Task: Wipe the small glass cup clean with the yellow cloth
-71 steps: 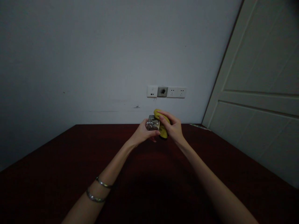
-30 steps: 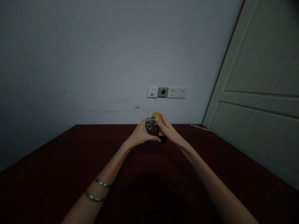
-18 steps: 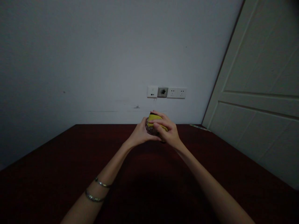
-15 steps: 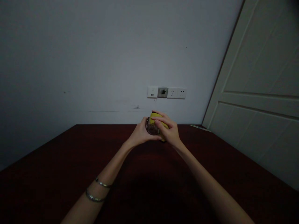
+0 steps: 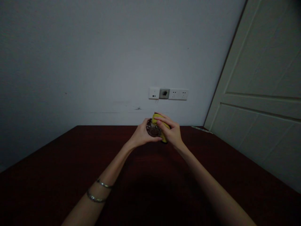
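Dim room, both hands up over far-centre of dark red table (image 5: 70,163), close to wall (image 5: 94,62). L hand (image 5: 141,136) has fingers curled round a small clear glass obj (image 5: 152,130), thumb on the near side, holding it off the tabletop w/ what looks like the round mouth or base turned toward the camera. R hand (image 5: 173,134) has fingers closed over a yellow cloth (image 5: 157,119), which is bunched and pressed onto the top and right side of the glass; a bit of cloth hangs below the palm. Progress, as judged: wiping is mid-way at best. The cloth is in contact w/ the glass, nothing is set down, and no other item waits on the table. Light is too poor to say which faces are clean or what smears are left, so the remaining share can't be rated. Two thin bangles (image 5: 100,191) on L forearm. Writing/brands: none readable. Glass shows no label from here; cloth is plain; white socket strip (image 5: 168,94) on wall has one grey unit, markings too small. Pale panel door (image 5: 258,94) at right, no sign. Thin flat strip (image 5: 199,128) at far-right table edge, unident.
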The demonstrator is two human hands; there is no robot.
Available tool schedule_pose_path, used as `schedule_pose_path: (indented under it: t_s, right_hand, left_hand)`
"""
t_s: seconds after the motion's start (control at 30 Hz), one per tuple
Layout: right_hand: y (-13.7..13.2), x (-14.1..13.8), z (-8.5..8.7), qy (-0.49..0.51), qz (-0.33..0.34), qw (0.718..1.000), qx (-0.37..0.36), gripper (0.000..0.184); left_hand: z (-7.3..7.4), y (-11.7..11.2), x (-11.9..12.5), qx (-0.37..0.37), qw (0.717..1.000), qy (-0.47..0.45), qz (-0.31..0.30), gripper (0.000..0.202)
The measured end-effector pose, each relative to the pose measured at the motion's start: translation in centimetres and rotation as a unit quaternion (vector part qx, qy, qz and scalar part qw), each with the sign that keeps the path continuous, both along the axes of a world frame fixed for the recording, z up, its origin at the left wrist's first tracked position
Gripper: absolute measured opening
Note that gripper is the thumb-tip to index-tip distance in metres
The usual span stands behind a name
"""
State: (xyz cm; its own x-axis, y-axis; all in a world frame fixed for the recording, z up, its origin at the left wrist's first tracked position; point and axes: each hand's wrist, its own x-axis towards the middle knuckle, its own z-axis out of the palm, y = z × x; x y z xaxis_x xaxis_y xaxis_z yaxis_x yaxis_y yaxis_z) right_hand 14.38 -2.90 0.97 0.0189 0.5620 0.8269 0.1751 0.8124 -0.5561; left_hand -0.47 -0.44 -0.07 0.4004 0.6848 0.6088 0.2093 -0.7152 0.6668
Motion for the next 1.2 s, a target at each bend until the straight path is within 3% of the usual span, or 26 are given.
schedule_pose_path:
  t_s: [0.13, 0.33, 0.4, 0.53, 0.63, 0.7, 0.8, 0.93, 1.13, 1.2]
  right_hand:
    - [0.2, -0.2, 0.0, 0.042, -0.016, 0.998, -0.039, 0.019]
    - [-1.0, 0.3, 0.4, -0.078, 0.024, 0.996, 0.039, 0.016]
    - [-1.0, 0.4, 0.5, -0.075, 0.023, 0.996, 0.041, 0.016]
    - [-0.3, 0.5, 0.6, -0.008, 0.013, 1.0, -0.012, 0.016]
    - [0.1, 1.1, 0.8, -0.015, 0.019, 0.998, -0.056, 0.016]
    - [-0.1, 1.5, 1.1, -0.046, -0.006, 0.998, -0.036, 0.017]
    - [-0.8, 1.8, 1.4, -0.118, -0.06, 0.99, 0.055, 0.02]
    - [-1.3, 1.4, 1.2, -0.233, -0.052, 0.962, 0.134, 0.023]
    - [-1.1, 0.8, 1.2, -0.149, -0.121, 0.973, 0.131, 0.023]
    - [-1.1, 0.9, 1.2, -0.165, -0.107, 0.972, 0.13, 0.022]
  left_hand:
    - [0.0, 0.0, -0.1, 0.015, 1.0, 0.007, -0.001, 0.078]
    - [0.0, 0.0, -0.2, -0.001, 1.0, -0.003, 0.01, 0.069]
    - [0.2, -0.1, -0.2, 0.01, 1.0, -0.007, 0.001, 0.069]
    - [0.5, -0.4, -0.4, 0.045, 0.999, 0.0, -0.027, 0.075]
    - [0.4, -0.5, -0.4, 0.042, 0.998, 0.018, -0.041, 0.078]
    - [0.3, -0.5, -0.3, 0.029, 0.999, 0.03, -0.03, 0.077]
    - [0.1, -0.3, -0.1, -0.001, 1.0, 0.023, -0.001, 0.071]
    - [0.2, -0.1, 0.2, -0.022, 0.999, 0.018, 0.034, 0.059]
    - [0.9, -1.1, 0.7, -0.006, 0.998, 0.01, 0.055, 0.06]
    - [0.9, -1.1, 0.6, -0.006, 0.998, 0.015, 0.06, 0.06]
